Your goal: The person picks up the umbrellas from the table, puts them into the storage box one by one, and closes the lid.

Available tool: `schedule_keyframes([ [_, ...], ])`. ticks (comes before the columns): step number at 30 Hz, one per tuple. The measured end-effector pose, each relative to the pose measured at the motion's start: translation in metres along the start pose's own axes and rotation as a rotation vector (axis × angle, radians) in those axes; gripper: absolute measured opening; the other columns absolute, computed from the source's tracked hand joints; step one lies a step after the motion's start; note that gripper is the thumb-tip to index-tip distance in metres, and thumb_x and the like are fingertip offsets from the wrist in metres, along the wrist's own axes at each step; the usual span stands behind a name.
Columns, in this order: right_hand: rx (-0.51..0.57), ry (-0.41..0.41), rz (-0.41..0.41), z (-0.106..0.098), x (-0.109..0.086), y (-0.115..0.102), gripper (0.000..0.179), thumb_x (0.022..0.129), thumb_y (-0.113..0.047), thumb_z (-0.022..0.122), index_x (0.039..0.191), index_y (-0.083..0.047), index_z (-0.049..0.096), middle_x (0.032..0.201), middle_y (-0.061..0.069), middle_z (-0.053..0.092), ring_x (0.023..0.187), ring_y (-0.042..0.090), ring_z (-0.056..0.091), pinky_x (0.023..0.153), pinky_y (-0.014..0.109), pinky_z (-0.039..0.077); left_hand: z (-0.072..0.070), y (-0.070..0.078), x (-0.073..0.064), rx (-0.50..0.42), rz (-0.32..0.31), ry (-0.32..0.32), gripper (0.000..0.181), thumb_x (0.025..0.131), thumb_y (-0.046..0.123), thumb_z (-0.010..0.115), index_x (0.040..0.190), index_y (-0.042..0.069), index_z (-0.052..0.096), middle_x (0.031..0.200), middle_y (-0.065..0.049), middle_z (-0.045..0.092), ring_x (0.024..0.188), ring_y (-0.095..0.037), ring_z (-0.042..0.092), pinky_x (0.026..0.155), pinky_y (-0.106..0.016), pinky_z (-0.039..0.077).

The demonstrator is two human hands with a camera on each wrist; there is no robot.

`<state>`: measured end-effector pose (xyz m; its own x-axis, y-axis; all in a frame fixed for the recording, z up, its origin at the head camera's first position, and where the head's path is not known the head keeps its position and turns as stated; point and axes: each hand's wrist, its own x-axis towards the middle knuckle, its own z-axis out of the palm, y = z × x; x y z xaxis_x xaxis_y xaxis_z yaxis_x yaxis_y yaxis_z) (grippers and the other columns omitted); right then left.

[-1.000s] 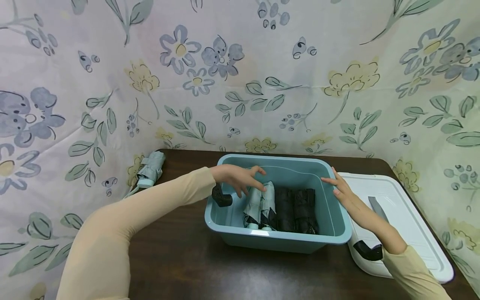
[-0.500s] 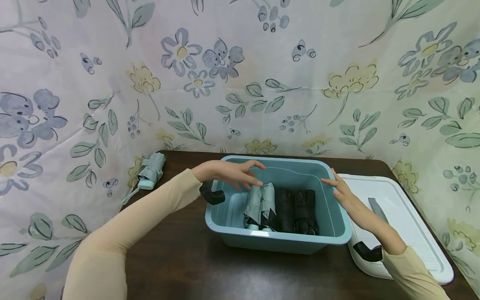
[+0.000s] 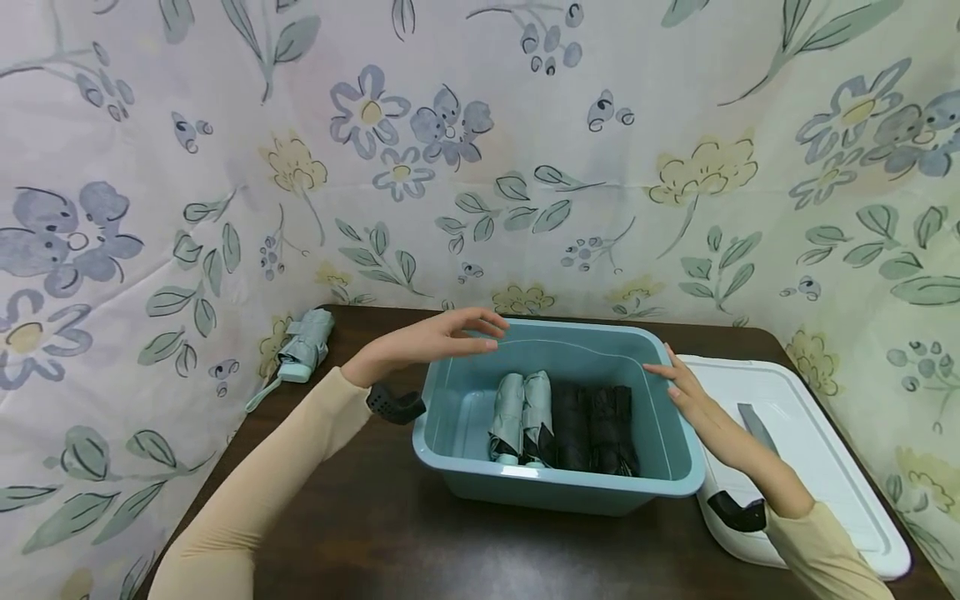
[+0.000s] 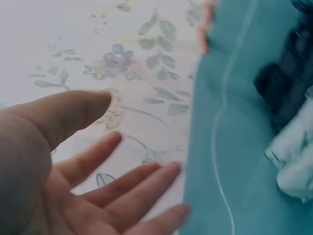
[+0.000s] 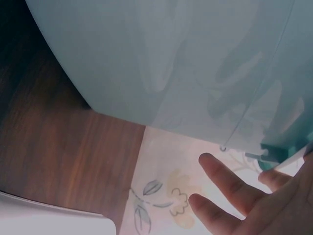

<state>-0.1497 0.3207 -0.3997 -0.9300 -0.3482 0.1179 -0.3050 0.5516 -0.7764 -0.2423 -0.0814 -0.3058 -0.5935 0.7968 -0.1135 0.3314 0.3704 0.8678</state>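
A blue-green plastic bin (image 3: 570, 492) stands on the dark wooden table. Inside it, two pale green folded umbrellas (image 3: 522, 414) lie side by side, to the left of two black folded umbrellas (image 3: 594, 425). My left hand (image 3: 431, 342) hovers over the bin's back left corner, fingers loosely extended and palm bare in the left wrist view. My right hand (image 3: 701, 400) rests at the right rim, one digit reaching over it inward. Several right fingers (image 5: 230, 183) look straight and spread outside the bin wall in the right wrist view.
Another pale green folded umbrella (image 3: 303, 346) with a wrist strap lies at the table's back left. A white lid (image 3: 810, 450) with a grey strip lies right of the bin, partly behind my right forearm. Flower-patterned fabric (image 3: 480, 208) hangs behind the table.
My left hand has risen out of the bin and drawn back to the left, away from the pale green umbrellas. The right hand keeps its place at the rim.
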Motion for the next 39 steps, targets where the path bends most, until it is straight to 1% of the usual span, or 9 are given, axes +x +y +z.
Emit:
schedule_keyframes([
  [3, -0.006, 0.003, 0.000, 0.001, -0.002, 0.001, 0.042, 0.103, -0.022, 0.027, 0.143, -0.013, 0.032, 0.155, 0.003, -0.012, 0.139, 0.039, -0.013, 0.088, 0.079, 0.003, 0.006, -0.005, -0.004, 0.042, 0.090, 0.091, 0.040, 0.094, 0.029, 0.054, 0.132, 0.017, 0.045, 0.135, -0.001, 0.045, 0.126, -0.020, 0.044, 0.101, -0.038, 0.039],
  [7, -0.004, 0.008, -0.005, 0.002, -0.002, 0.002, 0.042, 0.102, -0.022, 0.026, 0.143, -0.012, 0.032, 0.155, 0.004, -0.013, 0.138, 0.042, -0.012, 0.087, 0.080, 0.003, 0.011, -0.010, -0.009, 0.024, 0.174, 0.154, 0.036, 0.094, 0.024, 0.055, 0.129, 0.017, 0.048, 0.131, 0.001, 0.049, 0.119, -0.016, 0.052, 0.095, -0.034, 0.045],
  [13, 0.001, 0.011, -0.002, 0.003, -0.001, 0.003, 0.042, 0.102, -0.023, 0.026, 0.142, -0.012, 0.032, 0.155, 0.003, -0.013, 0.138, 0.042, -0.012, 0.086, 0.080, 0.003, 0.014, -0.011, -0.023, -0.018, 0.234, 0.263, 0.033, 0.096, 0.013, 0.052, 0.128, 0.010, 0.048, 0.129, -0.008, 0.052, 0.111, -0.020, 0.059, 0.090, -0.036, 0.048],
  [18, 0.006, 0.013, -0.007, 0.002, -0.002, 0.002, 0.042, 0.102, -0.023, 0.025, 0.142, -0.012, 0.032, 0.155, 0.002, -0.013, 0.138, 0.042, -0.012, 0.086, 0.080, 0.003, 0.017, -0.004, -0.038, 0.060, 0.222, 0.409, 0.030, 0.095, 0.009, 0.052, 0.124, 0.003, 0.051, 0.123, -0.012, 0.055, 0.107, -0.024, 0.059, 0.085, -0.037, 0.049],
  [21, 0.009, 0.018, -0.017, 0.001, -0.002, 0.001, 0.042, 0.103, -0.023, 0.025, 0.142, -0.011, 0.032, 0.155, 0.002, -0.013, 0.138, 0.042, -0.013, 0.086, 0.080, 0.003, 0.018, -0.005, -0.044, 0.107, 0.196, 0.498, 0.028, 0.094, 0.010, 0.053, 0.122, 0.005, 0.054, 0.120, -0.011, 0.058, 0.106, -0.025, 0.058, 0.085, -0.037, 0.049],
  [27, 0.015, 0.016, -0.025, -0.001, -0.001, 0.000, 0.042, 0.103, -0.022, 0.024, 0.142, -0.009, 0.031, 0.155, 0.001, -0.013, 0.138, 0.041, -0.013, 0.087, 0.079, 0.002, 0.014, -0.018, -0.052, 0.099, 0.167, 0.588, 0.028, 0.094, 0.010, 0.054, 0.122, 0.008, 0.054, 0.118, -0.014, 0.058, 0.104, -0.025, 0.057, 0.086, -0.040, 0.048],
  [30, 0.016, 0.016, -0.025, 0.000, -0.001, 0.000, 0.042, 0.103, -0.022, 0.024, 0.142, -0.010, 0.031, 0.155, 0.001, -0.013, 0.138, 0.041, -0.013, 0.087, 0.079, 0.002, 0.011, -0.029, -0.057, 0.122, 0.148, 0.630, 0.028, 0.094, 0.012, 0.055, 0.121, 0.008, 0.054, 0.119, -0.013, 0.057, 0.106, -0.025, 0.057, 0.087, -0.042, 0.047],
  [37, 0.012, 0.016, -0.027, 0.001, 0.000, 0.000, 0.042, 0.102, -0.021, 0.025, 0.142, -0.011, 0.032, 0.155, 0.003, -0.012, 0.138, 0.042, -0.012, 0.087, 0.080, 0.002, -0.007, -0.094, -0.065, 0.212, 0.115, 0.678, 0.031, 0.094, 0.019, 0.055, 0.125, 0.016, 0.051, 0.124, -0.008, 0.054, 0.108, -0.026, 0.055, 0.093, -0.049, 0.043],
  [39, 0.009, 0.015, -0.024, 0.001, 0.000, 0.001, 0.042, 0.102, -0.022, 0.025, 0.143, -0.012, 0.032, 0.155, 0.004, -0.012, 0.138, 0.042, -0.012, 0.087, 0.080, 0.003, -0.011, -0.105, -0.071, 0.239, 0.092, 0.678, 0.033, 0.094, 0.022, 0.055, 0.126, 0.016, 0.050, 0.125, -0.007, 0.053, 0.109, -0.027, 0.054, 0.093, -0.049, 0.042],
])
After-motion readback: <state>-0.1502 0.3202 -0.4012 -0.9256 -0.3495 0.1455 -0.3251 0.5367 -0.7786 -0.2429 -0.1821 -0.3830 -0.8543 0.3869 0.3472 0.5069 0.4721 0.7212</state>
